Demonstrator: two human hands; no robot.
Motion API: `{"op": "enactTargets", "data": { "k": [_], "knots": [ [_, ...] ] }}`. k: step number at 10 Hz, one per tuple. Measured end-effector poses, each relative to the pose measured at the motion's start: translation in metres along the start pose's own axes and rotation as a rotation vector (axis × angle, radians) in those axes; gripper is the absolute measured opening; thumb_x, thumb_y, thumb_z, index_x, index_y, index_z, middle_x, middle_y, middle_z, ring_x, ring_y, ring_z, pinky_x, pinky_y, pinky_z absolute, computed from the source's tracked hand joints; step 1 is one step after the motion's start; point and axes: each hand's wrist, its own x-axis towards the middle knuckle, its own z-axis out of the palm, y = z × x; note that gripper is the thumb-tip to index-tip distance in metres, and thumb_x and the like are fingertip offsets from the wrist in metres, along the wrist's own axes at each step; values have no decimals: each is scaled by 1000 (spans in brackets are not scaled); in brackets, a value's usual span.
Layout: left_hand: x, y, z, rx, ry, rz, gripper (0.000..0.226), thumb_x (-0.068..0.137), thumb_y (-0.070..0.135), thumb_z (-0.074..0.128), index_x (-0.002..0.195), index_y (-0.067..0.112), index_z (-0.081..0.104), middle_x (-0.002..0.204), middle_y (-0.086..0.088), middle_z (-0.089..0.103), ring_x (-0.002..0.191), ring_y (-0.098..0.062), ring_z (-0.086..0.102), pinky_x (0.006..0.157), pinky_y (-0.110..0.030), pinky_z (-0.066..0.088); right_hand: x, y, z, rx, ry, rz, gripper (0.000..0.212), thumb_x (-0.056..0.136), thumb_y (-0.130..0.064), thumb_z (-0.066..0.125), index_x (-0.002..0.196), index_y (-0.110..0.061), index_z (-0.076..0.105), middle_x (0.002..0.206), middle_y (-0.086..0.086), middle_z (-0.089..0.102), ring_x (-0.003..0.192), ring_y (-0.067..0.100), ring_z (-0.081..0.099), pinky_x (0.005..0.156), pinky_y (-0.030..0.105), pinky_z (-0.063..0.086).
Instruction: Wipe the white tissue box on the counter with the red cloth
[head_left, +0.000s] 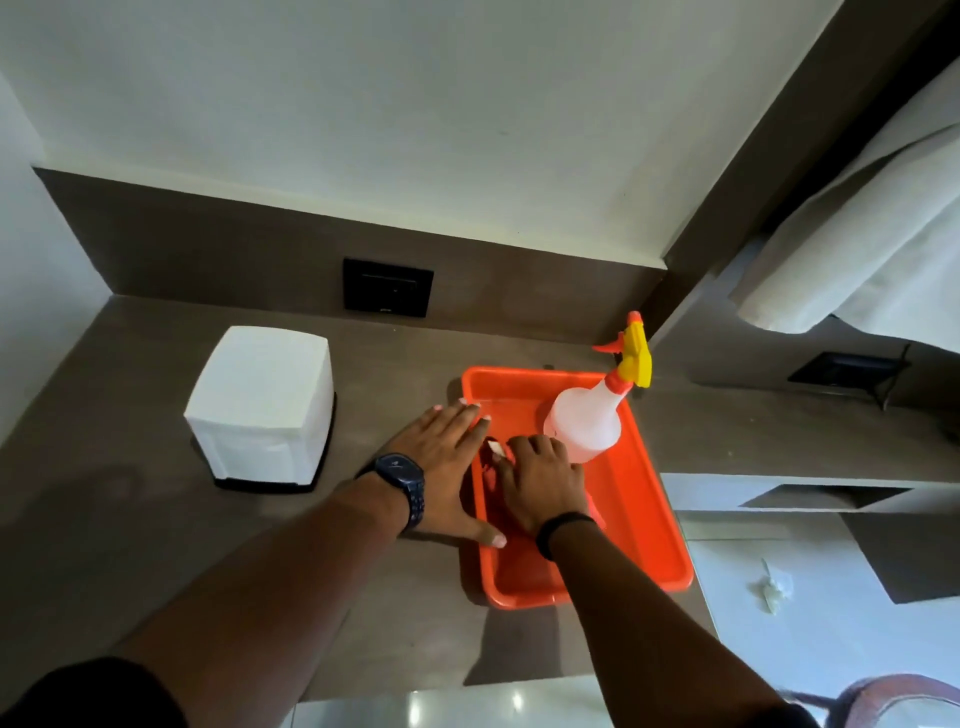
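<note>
The white tissue box (262, 405) stands upright on the brown tabletop (130, 519), left of centre and near the back wall, well apart from both hands and untouched. To its right sits an orange tray (654, 519) holding a translucent spray bottle (584, 423) with a yellow and orange trigger head, upright in the tray's far corner. The left hand (441, 467), with a dark watch (402, 480) on its wrist, lies flat with its fingers (460, 415) spread and released, the palm on the tabletop and the fingertips and thumb over the tray's left rim. The right hand (543, 480), a black band on its wrist, reaches down inside the tray just beside the bottle, its fingers curled onto the red cloth (498, 512), which lies in the tray and blends with its colour; whether they actually grip it I cannot tell. A small white tag shows at the cloth's edge between the two hands.
</note>
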Motion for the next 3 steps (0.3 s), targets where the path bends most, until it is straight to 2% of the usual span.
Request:
{"op": "enactTargets", "data": {
  "k": [1,2,3],
  "knots": [
    [-1,3,9,22,-51,6,141,48,99,38,149,14,-12,160,-11,-14,147,-25,-13,117,-42,-8,-2,8,17,-56,-113,-57,51,98,-54,29,141,-27,39,153,6,42,148,29,27,115,60,24],
    [-3,6,10,19,-82,-8,141,48,99,38,149,14,-13,160,-10,-15,147,-25,-13,120,-45,-4,-6,12,24,-24,-159,-62,61,98,-57,26,152,-30,20,166,3,21,156,27,7,121,61,6],
    [-4,8,6,-5,-92,-21,142,45,100,38,148,17,-13,161,-8,-13,147,-25,-12,119,-44,-4,-3,15,20,37,-68,-70,67,93,-57,37,153,-30,22,166,4,23,156,26,10,122,58,7]
  ]
}}
